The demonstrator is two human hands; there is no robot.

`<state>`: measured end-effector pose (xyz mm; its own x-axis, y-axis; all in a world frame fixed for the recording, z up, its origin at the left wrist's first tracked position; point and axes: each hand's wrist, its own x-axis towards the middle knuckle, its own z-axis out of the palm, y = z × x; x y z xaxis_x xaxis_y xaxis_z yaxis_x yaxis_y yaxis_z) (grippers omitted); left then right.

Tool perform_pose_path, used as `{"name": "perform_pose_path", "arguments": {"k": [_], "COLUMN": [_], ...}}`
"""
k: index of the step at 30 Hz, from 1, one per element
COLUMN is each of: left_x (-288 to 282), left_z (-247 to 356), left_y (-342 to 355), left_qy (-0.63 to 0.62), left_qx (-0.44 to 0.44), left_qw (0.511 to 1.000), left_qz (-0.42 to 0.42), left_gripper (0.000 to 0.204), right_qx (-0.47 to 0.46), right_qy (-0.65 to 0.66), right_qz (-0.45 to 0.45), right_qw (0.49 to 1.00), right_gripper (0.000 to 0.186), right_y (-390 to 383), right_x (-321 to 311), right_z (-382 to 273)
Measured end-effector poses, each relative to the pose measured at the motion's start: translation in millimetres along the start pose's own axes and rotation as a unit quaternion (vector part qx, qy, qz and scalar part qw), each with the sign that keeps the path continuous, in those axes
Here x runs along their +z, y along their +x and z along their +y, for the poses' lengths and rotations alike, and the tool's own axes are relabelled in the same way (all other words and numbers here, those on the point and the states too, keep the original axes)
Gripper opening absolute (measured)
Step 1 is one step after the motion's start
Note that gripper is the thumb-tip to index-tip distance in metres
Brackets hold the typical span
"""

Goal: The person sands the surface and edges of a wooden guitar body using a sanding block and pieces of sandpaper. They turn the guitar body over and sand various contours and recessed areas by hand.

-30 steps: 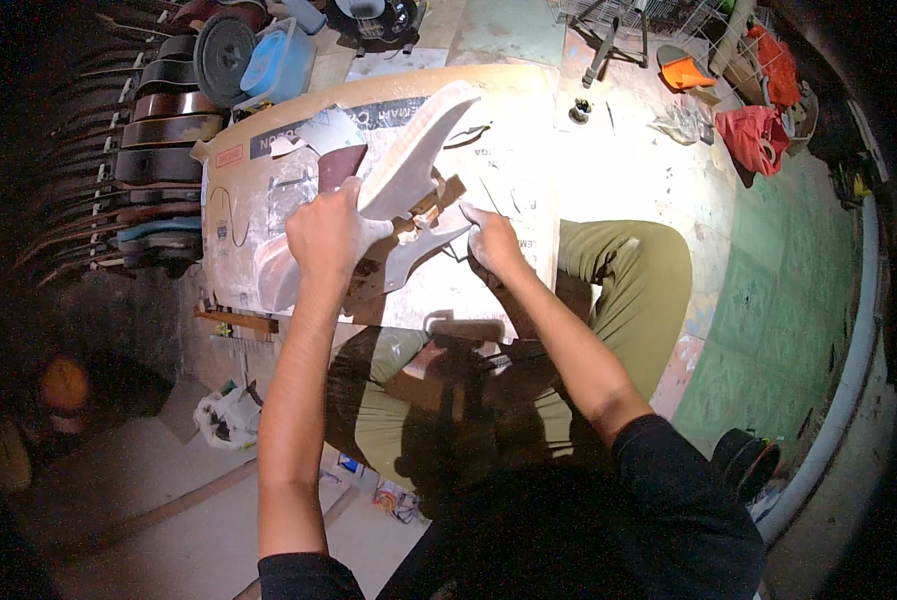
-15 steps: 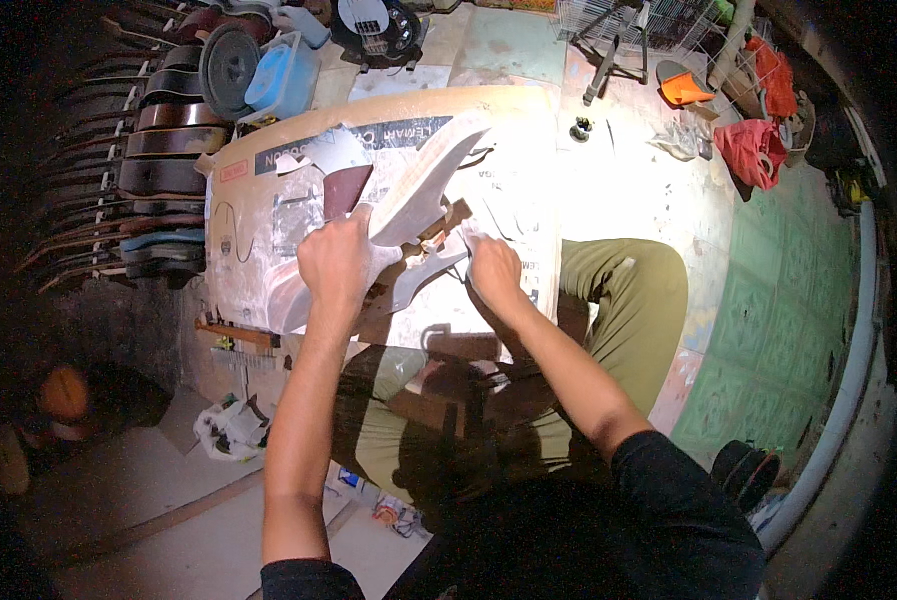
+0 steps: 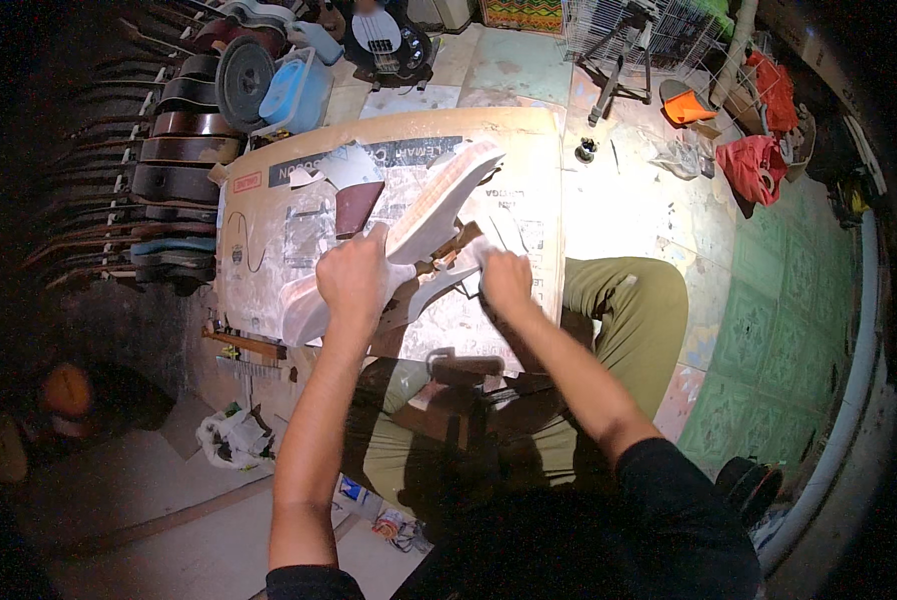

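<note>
A pale, bare-wood electric guitar body [image 3: 439, 205] stands tilted on its edge, its dusty outline running from lower left to upper right. My left hand [image 3: 352, 270] is closed round its narrow middle part and steadies it. Against the edge on the near right side, my right hand [image 3: 507, 282] presses with curled fingers; a pale scrap seems to be in them, too blurred to name. Just beyond my left hand lies a dark red piece of sandpaper [image 3: 359, 207], with a torn grey-white sheet [image 3: 354, 165] behind it.
Flattened cardboard [image 3: 254, 215], dusted white, lies under the work. Guitars [image 3: 174, 150] stand in a row at the left, beside a blue plastic tub [image 3: 294, 92]. A red bag [image 3: 754, 168] and an orange dustpan [image 3: 687, 106] rest on the tiles at right. My bent knee [image 3: 639, 300] borders the cardboard.
The whole scene sits slightly lower in the picture as the view has tipped. My right hand has shifted a little along the guitar body's edge; my left keeps its hold.
</note>
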<state>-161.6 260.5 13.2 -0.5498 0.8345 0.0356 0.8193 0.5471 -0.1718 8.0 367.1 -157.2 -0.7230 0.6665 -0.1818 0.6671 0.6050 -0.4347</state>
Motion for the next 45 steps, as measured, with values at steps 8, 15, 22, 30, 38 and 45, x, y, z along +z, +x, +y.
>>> {"name": "perform_pose_path", "arguments": {"k": [8,15,22,30,38,45], "left_x": [4,-5,-5,-16,-10,-7], "left_z": [-7,-4,-7,1,1,3], "left_y": [-2,-5,-5,-2,-2,-8], "left_qy": [-0.007,0.015,0.013,-0.002,-0.012,0.002], "left_qx": [-0.005,0.023,0.027,-0.003,0.007,-0.017], "left_qw": [1.0,1.0,0.999,1.0,1.0,0.999], "left_qz": [-0.006,0.012,0.018,-0.008,-0.005,-0.027], "left_gripper": [0.049,0.008,0.008,0.038,0.051,0.049], "right_qx": [-0.073,-0.067,-0.082,-0.042,-0.044,0.05], "right_qy": [0.116,0.074,0.076,0.128,0.09,0.101], "right_qz": [0.105,0.086,0.048,0.076,0.04,0.01], "right_qw": [0.985,0.991,0.993,0.988,0.994,0.994], "right_gripper": [0.03,0.021,0.033,0.017,0.027,0.029], "right_y": [-40,-48,-42,1,-9,-10], "right_x": [14,-5,-6,-22,-10,-3], "right_z": [-17,-29,-40,-7,-11,5]}}
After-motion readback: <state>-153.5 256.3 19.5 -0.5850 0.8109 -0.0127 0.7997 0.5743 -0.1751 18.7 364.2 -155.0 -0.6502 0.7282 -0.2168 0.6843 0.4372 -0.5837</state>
